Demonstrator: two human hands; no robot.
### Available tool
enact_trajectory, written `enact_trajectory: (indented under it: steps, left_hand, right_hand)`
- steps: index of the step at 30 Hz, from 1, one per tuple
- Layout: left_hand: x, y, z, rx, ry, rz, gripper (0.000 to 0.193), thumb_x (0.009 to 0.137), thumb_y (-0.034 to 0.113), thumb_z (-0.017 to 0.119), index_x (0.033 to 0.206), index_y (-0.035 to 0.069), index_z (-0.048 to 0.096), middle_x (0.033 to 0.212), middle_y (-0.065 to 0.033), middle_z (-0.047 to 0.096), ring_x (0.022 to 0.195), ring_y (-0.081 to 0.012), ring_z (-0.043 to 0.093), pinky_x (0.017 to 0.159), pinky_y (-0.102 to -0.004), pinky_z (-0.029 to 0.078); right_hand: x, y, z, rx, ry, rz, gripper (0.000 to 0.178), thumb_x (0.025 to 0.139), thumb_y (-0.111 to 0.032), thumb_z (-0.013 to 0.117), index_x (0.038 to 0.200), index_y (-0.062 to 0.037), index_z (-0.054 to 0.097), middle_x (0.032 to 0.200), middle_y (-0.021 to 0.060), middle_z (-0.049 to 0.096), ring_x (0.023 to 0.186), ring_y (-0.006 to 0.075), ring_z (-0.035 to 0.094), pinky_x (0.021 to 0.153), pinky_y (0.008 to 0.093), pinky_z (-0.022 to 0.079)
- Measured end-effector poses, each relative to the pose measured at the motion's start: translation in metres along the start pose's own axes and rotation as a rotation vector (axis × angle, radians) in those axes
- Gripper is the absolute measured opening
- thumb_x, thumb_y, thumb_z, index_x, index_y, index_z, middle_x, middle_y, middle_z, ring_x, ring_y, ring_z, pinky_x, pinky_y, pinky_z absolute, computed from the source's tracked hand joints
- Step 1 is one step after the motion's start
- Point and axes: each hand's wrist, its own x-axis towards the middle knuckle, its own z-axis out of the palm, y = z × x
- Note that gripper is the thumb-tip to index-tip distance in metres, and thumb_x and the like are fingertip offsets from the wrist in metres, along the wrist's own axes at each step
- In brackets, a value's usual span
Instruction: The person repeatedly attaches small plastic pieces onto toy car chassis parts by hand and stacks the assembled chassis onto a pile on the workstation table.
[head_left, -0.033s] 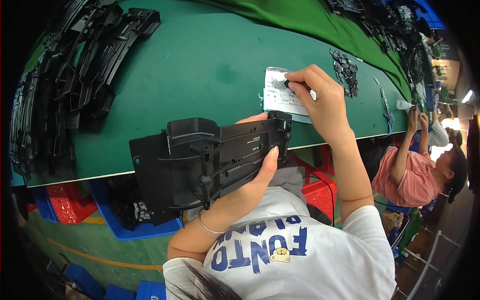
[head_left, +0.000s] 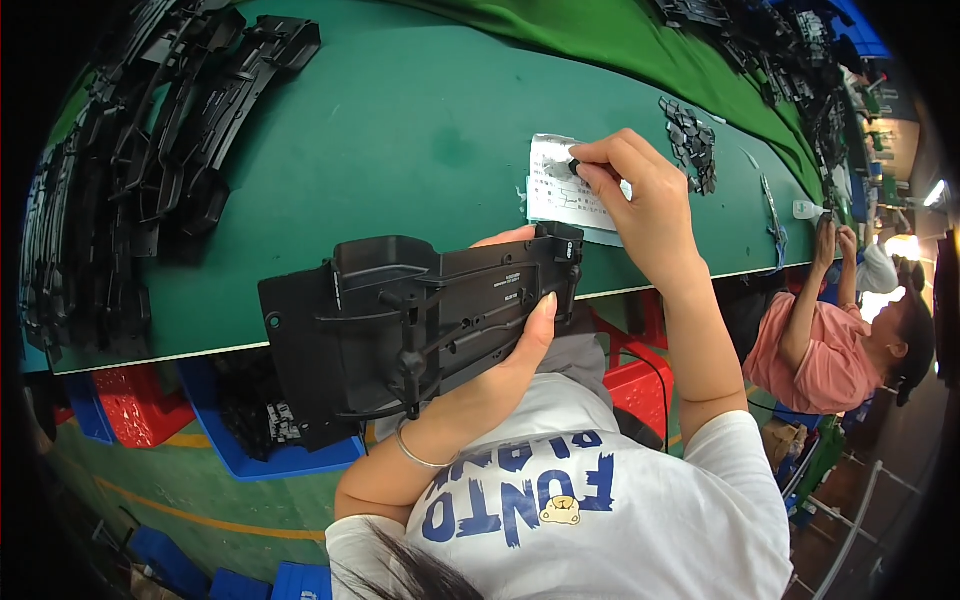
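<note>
My left hand (head_left: 522,345) grips a long black plastic part (head_left: 470,300), thumb across its face and fingers behind it. The part is tilted at the table's near edge, with ribs, holes and a raised block at its right end. Between thumb and fingertips, my right hand (head_left: 640,195) pinches a small black piece (head_left: 574,168) just above a printed paper sheet (head_left: 570,205). Whether the piece touches the paper I cannot tell. Right of that hand lies a pile of small dark flat pieces (head_left: 690,145).
Long black plastic parts (head_left: 130,180) are stacked at the left of the green table (head_left: 400,120). A slim metal tool (head_left: 770,210) and white bottle (head_left: 806,209) lie right. Below stand a blue bin (head_left: 240,465) and red stool (head_left: 640,390). A co-worker (head_left: 820,350) sits right.
</note>
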Motion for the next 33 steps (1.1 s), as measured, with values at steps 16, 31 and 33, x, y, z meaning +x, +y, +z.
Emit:
enact_trajectory:
  steps: [16,31,33]
  left_hand:
    - [0.001,-0.002,0.001,0.008,0.004,0.026,0.037,0.074,0.001,0.049,0.108,-0.002,0.036,0.096,-0.0077,0.045,0.082,-0.0096,0.045,0.073,-0.0219,0.038]
    - [0.001,-0.005,0.005,-0.050,0.046,0.085,0.033,0.076,0.001,0.047,0.108,-0.002,0.038,0.093,-0.0062,0.047,0.082,-0.0100,0.046,0.071,-0.0223,0.040]
    - [0.001,-0.007,0.005,-0.026,0.065,0.107,0.032,0.077,0.002,0.047,0.107,-0.002,0.038,0.093,-0.0064,0.047,0.082,-0.0105,0.046,0.071,-0.0227,0.040]
  right_hand:
    - [-0.003,0.004,0.005,-0.008,0.021,-0.017,0.011,0.066,0.004,0.056,0.076,0.0015,0.053,0.068,0.0062,0.052,0.058,0.0132,0.052,0.052,0.0216,0.041]
    - [-0.034,-0.019,-0.012,1.261,0.030,0.522,0.014,0.070,-0.001,0.056,0.081,-0.0012,0.047,0.073,0.0056,0.052,0.061,0.0103,0.049,0.055,0.0205,0.040]
    - [-0.045,-0.029,-0.011,1.244,0.005,0.501,0.014,0.069,0.002,0.054,0.081,-0.0005,0.047,0.074,0.0056,0.052,0.063,0.0099,0.050,0.054,0.0198,0.042]
